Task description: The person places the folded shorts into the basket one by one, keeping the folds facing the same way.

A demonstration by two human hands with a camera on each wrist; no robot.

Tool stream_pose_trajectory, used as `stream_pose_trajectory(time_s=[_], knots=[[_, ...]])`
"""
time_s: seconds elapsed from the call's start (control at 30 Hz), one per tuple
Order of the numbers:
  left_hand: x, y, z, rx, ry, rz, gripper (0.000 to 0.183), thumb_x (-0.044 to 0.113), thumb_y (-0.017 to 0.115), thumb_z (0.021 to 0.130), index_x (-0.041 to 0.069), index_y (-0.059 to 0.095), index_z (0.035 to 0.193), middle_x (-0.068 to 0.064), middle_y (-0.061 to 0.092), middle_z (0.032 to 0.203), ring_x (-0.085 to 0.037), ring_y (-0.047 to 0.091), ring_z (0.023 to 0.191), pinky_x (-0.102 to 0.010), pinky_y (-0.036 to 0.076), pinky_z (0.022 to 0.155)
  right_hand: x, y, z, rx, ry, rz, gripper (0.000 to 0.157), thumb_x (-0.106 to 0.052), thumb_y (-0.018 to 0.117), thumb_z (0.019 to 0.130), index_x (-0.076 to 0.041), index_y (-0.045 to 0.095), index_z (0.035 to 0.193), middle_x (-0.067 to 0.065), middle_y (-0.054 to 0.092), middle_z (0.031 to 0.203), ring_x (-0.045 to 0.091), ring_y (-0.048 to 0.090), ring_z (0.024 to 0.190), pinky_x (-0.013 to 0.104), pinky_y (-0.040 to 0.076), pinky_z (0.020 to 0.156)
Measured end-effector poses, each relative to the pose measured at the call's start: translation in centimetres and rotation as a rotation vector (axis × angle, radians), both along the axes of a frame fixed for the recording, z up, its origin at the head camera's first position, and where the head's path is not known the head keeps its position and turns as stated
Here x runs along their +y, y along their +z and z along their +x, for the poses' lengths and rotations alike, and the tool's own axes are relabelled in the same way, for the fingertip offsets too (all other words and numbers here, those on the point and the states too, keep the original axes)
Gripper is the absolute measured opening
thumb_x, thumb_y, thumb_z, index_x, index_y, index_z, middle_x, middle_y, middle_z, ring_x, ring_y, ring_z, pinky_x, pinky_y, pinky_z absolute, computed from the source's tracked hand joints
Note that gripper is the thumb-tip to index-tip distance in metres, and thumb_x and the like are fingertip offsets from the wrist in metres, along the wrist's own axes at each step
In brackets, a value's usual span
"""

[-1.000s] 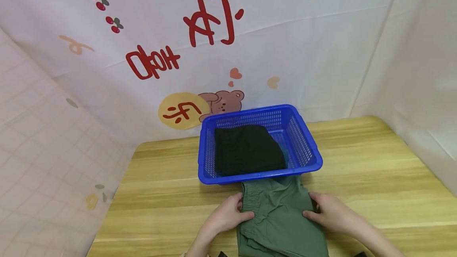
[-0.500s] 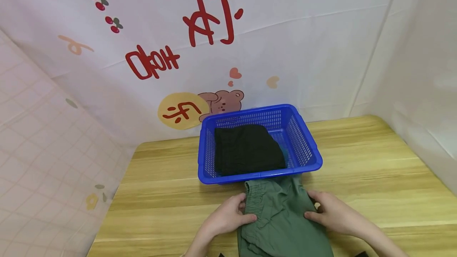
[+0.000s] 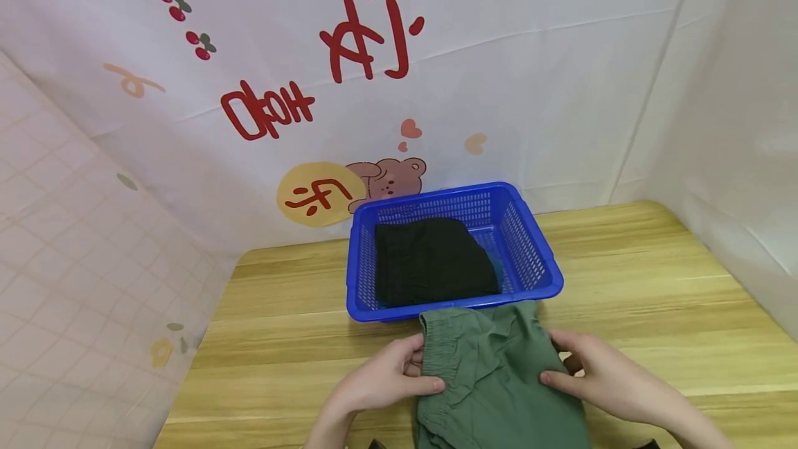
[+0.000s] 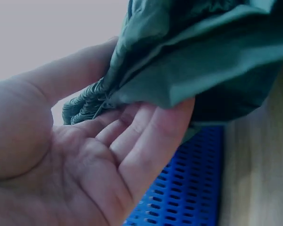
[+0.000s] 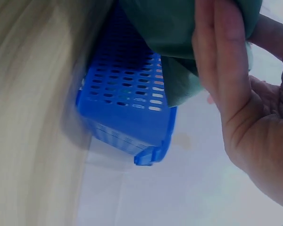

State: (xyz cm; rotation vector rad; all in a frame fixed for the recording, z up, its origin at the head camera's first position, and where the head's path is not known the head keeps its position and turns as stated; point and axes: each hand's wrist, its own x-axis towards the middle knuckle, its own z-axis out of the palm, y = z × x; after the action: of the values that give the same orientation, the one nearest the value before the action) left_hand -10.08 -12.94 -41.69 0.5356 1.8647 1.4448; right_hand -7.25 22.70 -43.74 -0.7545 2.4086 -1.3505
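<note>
Green folded trousers with a gathered elastic waistband hang between both hands, their far edge overlapping the front rim of the blue basket in the head view. My left hand grips the waistband side, thumb on top and fingers underneath. On the opposite side my right hand holds the cloth the same way, thumb above. The left wrist view shows the left fingers under the green cloth. In the right wrist view, the right hand's fingers lie flat along the cloth.
Folded black clothing lies in the basket's left and middle part, with a bit of blue cloth beside it. The basket stands on a wood-grain table. Behind it hangs a white printed curtain.
Both hands have kept their grip on the green trousers. The far edge of the cloth has risen over the basket's front rim, and the right hand has shifted slightly to the right.
</note>
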Motion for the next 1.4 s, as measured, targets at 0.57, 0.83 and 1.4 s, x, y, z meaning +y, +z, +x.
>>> stream_pose_trajectory(time_s=[0.57,0.83,1.4], knots=[[-1.0,2.2,0.8,0.182,0.193,0.124,0.046,0.014,0.070,0.101,-0.003,0.053,0.140,-0.021,0.072,0.119,0.001,0.068,0.094,-0.016,0.057,0.084,-0.8,0.7,0.5,0.087,-0.290,-0.224,0.051,0.002,0.063,0.101,-0.006,0.053,0.150,-0.016,0.075,0.113,0.001,0.073,0.098,0.026,0.063,0.073],[1.8,0.9,1.4,0.294,0.474,0.271,0.039,0.008,0.067,0.101,-0.010,0.057,0.134,-0.033,0.070,0.118,0.002,0.070,0.096,-0.020,0.060,0.087,-1.4,0.7,0.1,-0.129,-0.450,-0.535,0.036,-0.002,0.054,0.108,-0.020,0.062,0.138,-0.009,0.077,0.116,0.006,0.074,0.102,0.020,0.060,0.086],[3.3,0.9,1.9,0.282,0.711,0.260,0.041,0.008,0.070,0.100,0.001,0.060,0.139,-0.023,0.075,0.126,-0.004,0.074,0.099,-0.021,0.061,0.086,-2.3,2.3,-0.3,-0.041,-0.471,-0.601,0.036,0.002,0.056,0.105,-0.009,0.059,0.140,-0.008,0.078,0.121,0.006,0.076,0.104,0.023,0.063,0.083]])
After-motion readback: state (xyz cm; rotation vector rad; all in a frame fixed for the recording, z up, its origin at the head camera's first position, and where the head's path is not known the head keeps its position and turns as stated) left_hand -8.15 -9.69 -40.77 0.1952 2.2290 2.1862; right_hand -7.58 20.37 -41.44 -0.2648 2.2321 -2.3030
